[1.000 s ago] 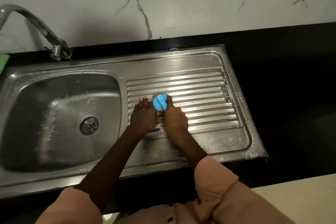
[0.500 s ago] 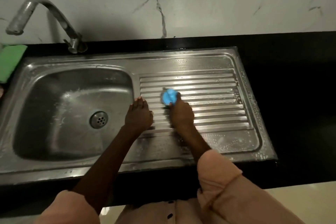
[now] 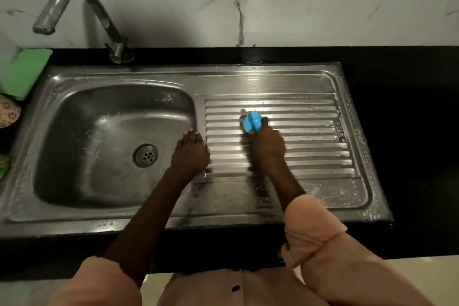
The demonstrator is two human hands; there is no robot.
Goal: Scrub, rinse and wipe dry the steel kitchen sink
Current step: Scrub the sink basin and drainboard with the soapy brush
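Right hand (image 3: 269, 149) grips blue-handled scrubber (image 3: 252, 121), pressed on ribbed drainboard (image 3: 310, 131) of steel sink (image 3: 248, 74), set in black tabletop (image 3: 409, 107). Left hand (image 3: 190, 154), fingers seemingly flat, rests on divider beside basin (image 3: 99, 136), likely bracing. Suds show scrubbing stage.

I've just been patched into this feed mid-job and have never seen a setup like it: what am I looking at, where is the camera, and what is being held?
There is no machine here: a person works with two bare hands, filmed by one wide-angle camera worn on the head, looking down. Below lies a stainless steel kitchen sink set in a black countertop, with a basin on the left and a ribbed draining board on the right. The right hand grips a round blue scrubber pressed on the ribs. The left hand rests flat on the steel between basin and ribs. A curved steel tap and a green sponge sit at the back left.
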